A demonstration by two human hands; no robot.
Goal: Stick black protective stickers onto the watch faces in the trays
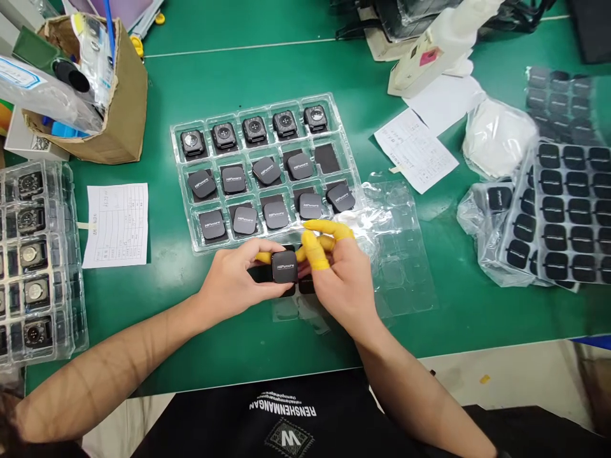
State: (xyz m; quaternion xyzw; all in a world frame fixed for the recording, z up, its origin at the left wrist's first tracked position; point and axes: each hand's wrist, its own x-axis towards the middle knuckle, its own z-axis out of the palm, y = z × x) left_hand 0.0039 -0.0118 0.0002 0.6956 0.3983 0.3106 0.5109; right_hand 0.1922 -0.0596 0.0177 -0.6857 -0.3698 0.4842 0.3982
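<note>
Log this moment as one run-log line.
left hand: holds black square part | right hand: at part | clear tray: parts seated

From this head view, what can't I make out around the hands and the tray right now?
- Black pieces under the hands: left hand and right hand cover all but the square black module; count unclear.
- Paper slip: writing too small.
- Stacked trays at left: cut off by the frame edge.
- Black trays at right: blurred, run off-frame.
- Clear tray: module print legible, rear-face detail too small.

Clear tray (351,166): five watch bodies (254,129), eleven square black pads (233,180) (one slot empty).
</note>
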